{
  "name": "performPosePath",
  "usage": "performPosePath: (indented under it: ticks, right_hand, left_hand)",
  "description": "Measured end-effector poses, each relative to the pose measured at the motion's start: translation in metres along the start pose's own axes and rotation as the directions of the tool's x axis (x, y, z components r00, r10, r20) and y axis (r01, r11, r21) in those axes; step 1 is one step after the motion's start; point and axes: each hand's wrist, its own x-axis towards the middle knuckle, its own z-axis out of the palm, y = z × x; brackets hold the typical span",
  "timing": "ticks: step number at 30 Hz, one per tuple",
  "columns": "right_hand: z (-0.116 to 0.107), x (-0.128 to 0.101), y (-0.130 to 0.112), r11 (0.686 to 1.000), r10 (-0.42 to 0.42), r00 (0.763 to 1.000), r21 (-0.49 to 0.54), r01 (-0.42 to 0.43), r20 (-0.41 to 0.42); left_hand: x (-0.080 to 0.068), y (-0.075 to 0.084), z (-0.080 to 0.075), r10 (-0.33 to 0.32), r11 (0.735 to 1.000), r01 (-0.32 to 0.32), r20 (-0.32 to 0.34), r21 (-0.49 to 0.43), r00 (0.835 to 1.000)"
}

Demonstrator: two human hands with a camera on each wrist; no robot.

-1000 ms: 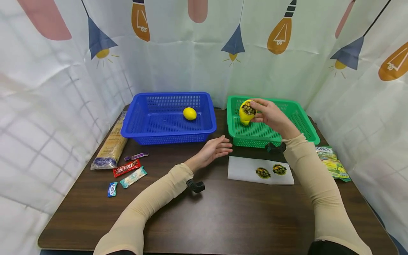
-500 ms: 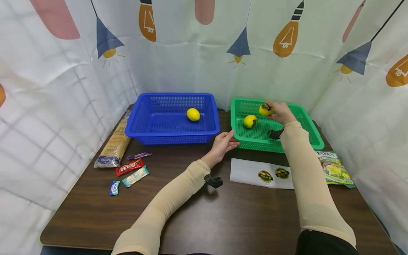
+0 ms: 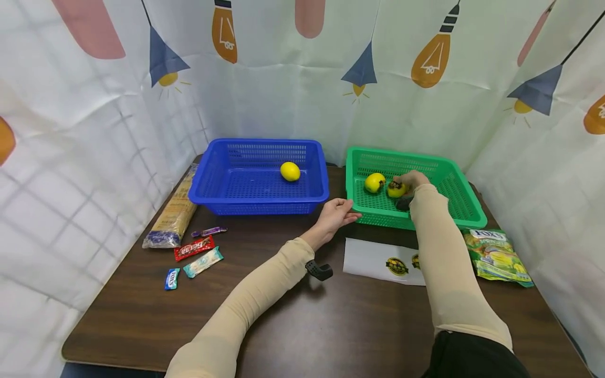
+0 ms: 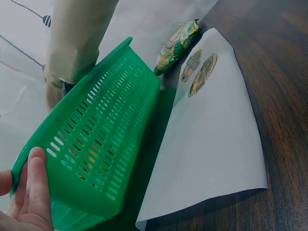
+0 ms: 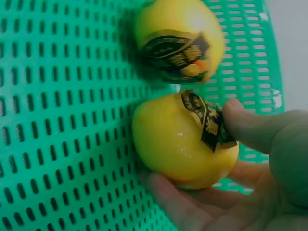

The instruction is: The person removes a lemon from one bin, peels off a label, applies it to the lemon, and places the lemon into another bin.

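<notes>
Right hand (image 5: 250, 163) grip holds stickered lemon (image 5: 180, 139) beside another lemon (image 5: 178, 38).

I'm seeing 2 yellow lemons (image 3: 374, 182) wearing black-and-gold stickers in my green basket (image 3: 454, 181), 1 plain yellow lemon (image 3: 290, 171) in the blue basket (image 3: 212, 173), beige sleeves (image 3: 439, 257), a dark brown table (image 3: 331, 325).
</notes>
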Motion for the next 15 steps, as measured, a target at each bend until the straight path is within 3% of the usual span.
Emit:
performPosePath:
  ticks: [6,12,15]
  right_hand:
    - [0.001,-0.005,0.002,0.979,-0.066,0.995,-0.199,0.05,-0.075]
    - [-0.011,-0.034,-0.016,0.902,-0.156,0.979,-0.423,0.086,-0.133]
    - [-0.017,-0.054,-0.034,0.87,-0.234,0.96,-0.473,0.135,-0.156]
  left_hand:
    - [0.0,-0.001,0.003,0.005,1.0,-0.005,-0.011,-0.011,1.0]
    - [0.0,-0.001,0.005,-0.015,1.0,0.014,-0.019,-0.028,1.0]
    - [0.0,-0.001,0.004,-0.008,1.0,0.007,-0.031,-0.031,0.999]
